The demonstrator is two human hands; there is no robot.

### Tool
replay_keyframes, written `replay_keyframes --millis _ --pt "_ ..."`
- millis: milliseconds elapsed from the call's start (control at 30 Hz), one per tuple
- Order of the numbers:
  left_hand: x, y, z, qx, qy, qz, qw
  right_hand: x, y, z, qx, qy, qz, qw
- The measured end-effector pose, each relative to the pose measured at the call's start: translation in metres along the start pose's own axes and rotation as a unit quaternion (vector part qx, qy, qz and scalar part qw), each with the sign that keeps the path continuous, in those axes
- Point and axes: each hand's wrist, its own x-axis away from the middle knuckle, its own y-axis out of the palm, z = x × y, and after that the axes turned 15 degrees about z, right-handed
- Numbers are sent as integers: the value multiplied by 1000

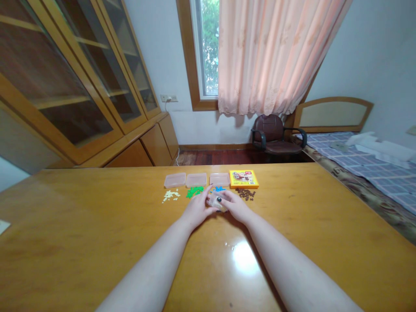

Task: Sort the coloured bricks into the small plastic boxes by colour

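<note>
Between my two hands is a small clear plastic box (213, 201), partly hidden by the fingers. My left hand (199, 209) grips its left side, and my right hand (236, 205) closes on its right side with dark-nailed fingers on top. Just behind the box lies a pile of small blue pieces (218, 189). Green pieces (195, 192) lie beside my left hand, with cream pieces (170, 196) farther left. Brown pieces (246, 193) are spread to the right, close to my right hand. What the box contains, if anything, I cannot make out.
Behind the piles stand three clear trays, a left one (175, 180), a middle one (196, 180) and a right one (219, 179), and a yellow box (243, 178). They sit near the far edge of the wooden table (97, 242). Beyond are a chair (273, 134) and a bed (357, 156).
</note>
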Motion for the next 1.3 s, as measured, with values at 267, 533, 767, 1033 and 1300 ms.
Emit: replay_keyframes --millis 267,533,767,1033,1300 --pt "-1 7 -6 187 -76 -19 979 0 0 -4 66 7 51 997" --pt "-5 7 -8 235 -149 81 957 0 1 -6 -18 77 -25 997" --pt "-7 4 -2 249 -126 42 959 3 1 -11 -17 87 -18 996" --pt "-6 3 -7 205 -101 49 972 2 0 -6 1 51 -6 999" --pt "-12 -10 -16 192 -89 170 962 2 4 -5 -7 84 0 996"
